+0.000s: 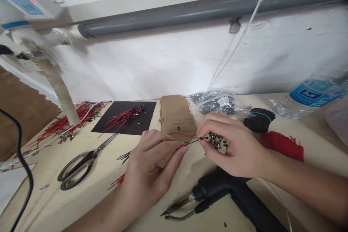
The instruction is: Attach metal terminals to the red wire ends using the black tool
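Note:
My left hand [152, 163] pinches a thin black wire [192, 141] between thumb and forefinger. At the wire's other end, my right hand [233, 145] is closed on a small dark component [202, 138], its exact kind too small to tell. A red wire [183, 135] runs from that component leftward behind my left fingers. Loose small metal-and-black parts [217, 141] lie in a pile just behind my right fingers. Below both hands rests a black soldering gun [217, 186], its tip pointing left. Short black wires [124, 157] and red wires [118, 181] lie partly hidden by my left hand.
Black-handled scissors [84, 165] lie at left. Red-wired parts [125, 117] rest on a black sheet [148, 110], with more red wires [61, 125] around a hose [58, 83]. Behind are a brown pad [176, 110], parts bag [217, 101], bottle [307, 96] and red cloth [282, 145].

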Motion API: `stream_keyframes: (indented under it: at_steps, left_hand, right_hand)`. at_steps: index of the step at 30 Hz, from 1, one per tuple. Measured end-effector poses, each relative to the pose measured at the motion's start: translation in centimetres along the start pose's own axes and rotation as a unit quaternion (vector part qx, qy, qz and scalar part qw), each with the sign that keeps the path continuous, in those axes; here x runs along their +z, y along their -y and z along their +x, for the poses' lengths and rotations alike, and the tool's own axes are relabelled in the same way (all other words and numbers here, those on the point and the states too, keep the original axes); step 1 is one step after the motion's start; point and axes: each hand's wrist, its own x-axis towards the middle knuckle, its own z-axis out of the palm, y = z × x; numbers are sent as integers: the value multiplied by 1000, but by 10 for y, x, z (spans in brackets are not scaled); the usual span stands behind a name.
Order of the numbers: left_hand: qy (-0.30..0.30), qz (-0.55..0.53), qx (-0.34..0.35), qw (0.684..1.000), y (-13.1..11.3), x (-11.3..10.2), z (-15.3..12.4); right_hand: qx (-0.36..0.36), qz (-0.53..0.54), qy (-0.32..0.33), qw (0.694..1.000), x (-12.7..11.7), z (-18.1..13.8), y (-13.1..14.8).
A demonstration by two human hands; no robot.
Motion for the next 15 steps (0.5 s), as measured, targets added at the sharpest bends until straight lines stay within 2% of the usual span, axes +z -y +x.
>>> stream_keyframes:
  at_steps: [15]
  left_hand:
    - [16,-10,43,999,-5,0,-1]
  right_hand:
    - [0,-6,-6,1000,0,0,3]
